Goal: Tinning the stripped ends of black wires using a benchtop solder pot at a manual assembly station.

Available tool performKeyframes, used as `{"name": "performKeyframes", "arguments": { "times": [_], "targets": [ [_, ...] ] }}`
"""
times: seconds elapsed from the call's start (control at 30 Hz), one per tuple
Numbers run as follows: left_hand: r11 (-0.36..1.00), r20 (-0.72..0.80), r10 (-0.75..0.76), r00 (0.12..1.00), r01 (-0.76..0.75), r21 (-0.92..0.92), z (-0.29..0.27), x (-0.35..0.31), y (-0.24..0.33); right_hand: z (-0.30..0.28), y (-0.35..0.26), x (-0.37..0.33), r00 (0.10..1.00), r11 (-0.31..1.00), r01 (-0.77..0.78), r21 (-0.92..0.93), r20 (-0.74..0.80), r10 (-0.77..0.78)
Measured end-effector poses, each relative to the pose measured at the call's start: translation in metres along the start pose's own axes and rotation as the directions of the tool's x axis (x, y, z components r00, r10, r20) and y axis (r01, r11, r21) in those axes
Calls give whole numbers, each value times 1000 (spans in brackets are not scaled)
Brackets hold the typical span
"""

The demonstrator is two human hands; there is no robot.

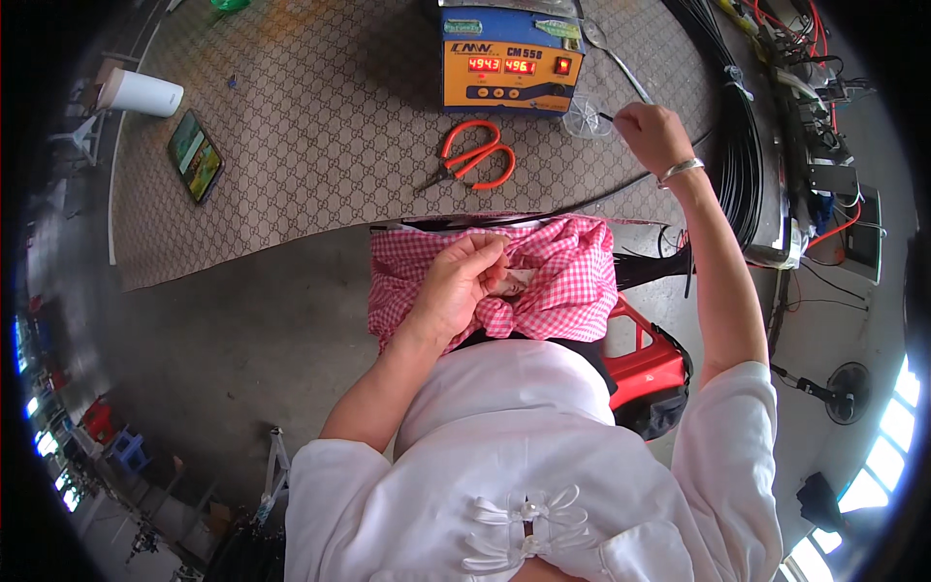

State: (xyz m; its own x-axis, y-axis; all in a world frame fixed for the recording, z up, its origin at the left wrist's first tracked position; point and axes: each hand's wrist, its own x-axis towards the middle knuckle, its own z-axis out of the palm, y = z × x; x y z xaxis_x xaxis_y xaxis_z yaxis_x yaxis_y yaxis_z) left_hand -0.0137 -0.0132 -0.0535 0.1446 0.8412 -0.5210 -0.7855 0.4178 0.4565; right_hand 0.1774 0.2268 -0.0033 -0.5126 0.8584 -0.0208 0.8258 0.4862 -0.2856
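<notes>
My right hand (655,136) is closed in a pinch at the table's right side. A thin black piece, like a cable end, pokes out from its fingertips over a small clear dish (586,118). My left hand (465,276) is held above a pink checked cloth (572,267) on my lap, with thumb and fingers together. Whatever those fingers hold, if anything, is too small to make out. Just behind the dish stands a blue and orange control box (512,73) with lit red digits. Scissors with orange handles (475,155) lie in front of the box.
A phone (196,157) and a white cup (142,93) are on the patterned table (320,126) at the left. A thick bundle of black cables (742,165) runs down the right side. A metal spoon (617,60) lies beside the box. A red stool (645,359) stands below.
</notes>
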Motion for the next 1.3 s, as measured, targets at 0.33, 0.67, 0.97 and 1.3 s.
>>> {"name": "performKeyframes", "arguments": {
  "times": [0.33,0.67,0.97,1.3],
  "targets": [
    [1000,-11,4,1000,-5,-28,-1,-1,-2,-19,-17,-4,981,963,143,-229,-97,-168],
    [1000,-23,-10,1000,9,-23,0,-2,-2,-11,-30,4,954,815,268,-513,22,-300],
    [999,30,-9,1000,10,-51,-7,3,-6,-54,-45,5,941,864,262,-430,-85,-328],
    [999,-44,-29,999,30,27,-8,2,-15,-102,-111,95,826,750,388,-536,-158,-540]
  ]
}}
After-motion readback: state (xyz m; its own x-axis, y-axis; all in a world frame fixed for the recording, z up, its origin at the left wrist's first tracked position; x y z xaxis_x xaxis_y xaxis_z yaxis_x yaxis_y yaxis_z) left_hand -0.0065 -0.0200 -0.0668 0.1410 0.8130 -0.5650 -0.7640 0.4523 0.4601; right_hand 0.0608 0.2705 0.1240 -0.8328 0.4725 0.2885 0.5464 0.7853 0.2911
